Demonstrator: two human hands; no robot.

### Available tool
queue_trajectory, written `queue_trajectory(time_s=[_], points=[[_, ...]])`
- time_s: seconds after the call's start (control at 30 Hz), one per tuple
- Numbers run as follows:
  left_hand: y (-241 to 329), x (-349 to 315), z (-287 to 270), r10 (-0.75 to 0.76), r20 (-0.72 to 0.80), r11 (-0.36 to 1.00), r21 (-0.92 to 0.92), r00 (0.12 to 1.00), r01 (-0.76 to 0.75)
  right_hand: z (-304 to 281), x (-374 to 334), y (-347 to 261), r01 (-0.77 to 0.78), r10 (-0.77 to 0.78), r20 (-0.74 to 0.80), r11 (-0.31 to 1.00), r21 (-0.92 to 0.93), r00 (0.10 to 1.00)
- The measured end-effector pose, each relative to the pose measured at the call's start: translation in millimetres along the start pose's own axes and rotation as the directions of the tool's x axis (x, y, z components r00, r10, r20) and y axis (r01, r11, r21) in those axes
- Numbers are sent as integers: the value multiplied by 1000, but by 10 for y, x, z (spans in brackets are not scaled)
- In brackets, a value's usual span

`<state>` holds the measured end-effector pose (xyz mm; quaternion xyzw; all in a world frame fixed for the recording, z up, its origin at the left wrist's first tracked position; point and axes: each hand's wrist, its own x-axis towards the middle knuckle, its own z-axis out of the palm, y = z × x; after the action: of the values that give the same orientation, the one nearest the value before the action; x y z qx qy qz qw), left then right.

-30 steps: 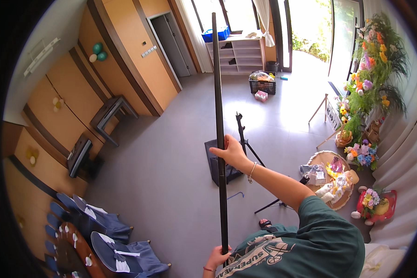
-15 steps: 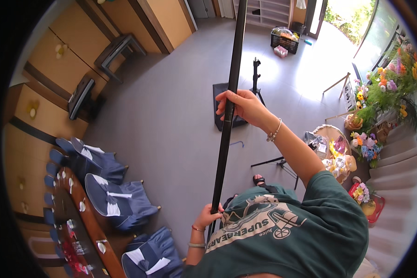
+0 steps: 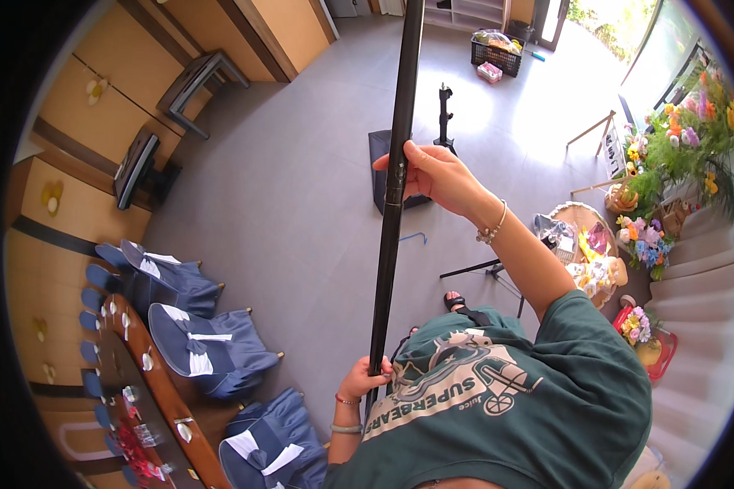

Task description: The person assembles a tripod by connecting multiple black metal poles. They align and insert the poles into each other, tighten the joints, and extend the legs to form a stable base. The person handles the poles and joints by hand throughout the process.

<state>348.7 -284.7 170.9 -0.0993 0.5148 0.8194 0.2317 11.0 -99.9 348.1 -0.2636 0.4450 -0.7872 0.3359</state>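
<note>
A long black pole (image 3: 387,253) runs from the top edge down to my waist, leaning slightly, with a joint and pale scuffs near its middle. My left hand (image 3: 361,381) is closed around its lower part, close to my body. Higher up, my right hand (image 3: 440,178) pinches the pole at the joint. Its thumb lies at the pole's right side, and the fingers pass behind, with a fingertip showing on the left. The pole's upper end is out of view, and its lower end is hidden beside my shirt.
A black stand (image 3: 444,118) rises beyond my right hand, near a dark flat bag (image 3: 379,175). Tripod legs (image 3: 473,269) spread by my foot. A round basket (image 3: 575,216) and flowers (image 3: 685,122) are at right. Covered chairs (image 3: 208,338) line a table (image 3: 167,407) at left.
My right thumb has slid from across the pole's front to its right side, and the fingers have moved behind it. My left hand keeps its hold. The view has shifted slightly.
</note>
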Motion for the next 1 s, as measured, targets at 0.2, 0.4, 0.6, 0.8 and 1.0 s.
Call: queue_trajectory(time_s=[0.2, 0.4, 0.6, 0.8, 1.0], points=[[24, 20, 20, 26, 24, 999, 30, 999, -27, -13, -38, 46, 26, -26, -18, 999, -21, 999], [-28, 49, 151, 89, -235, 955, 295, 968, -17, -4, -6, 22, -26, 20, -157, 999, -38, 987], [-26, 103, 442, 367, -489, 752, 656, 791, 57, 11, 35, 88, -97, 27, -305, 972, -216, 952], [28, 89, 608, 467, -552, 669, 731, 690, 132, 21, 55, 22, -71, 52, -189, 993, -98, 981], [362, 78, 446, 276, -352, 869, 489, 894, -76, 137, 149, 66, 5, -13, 43, 985, 173, 999]])
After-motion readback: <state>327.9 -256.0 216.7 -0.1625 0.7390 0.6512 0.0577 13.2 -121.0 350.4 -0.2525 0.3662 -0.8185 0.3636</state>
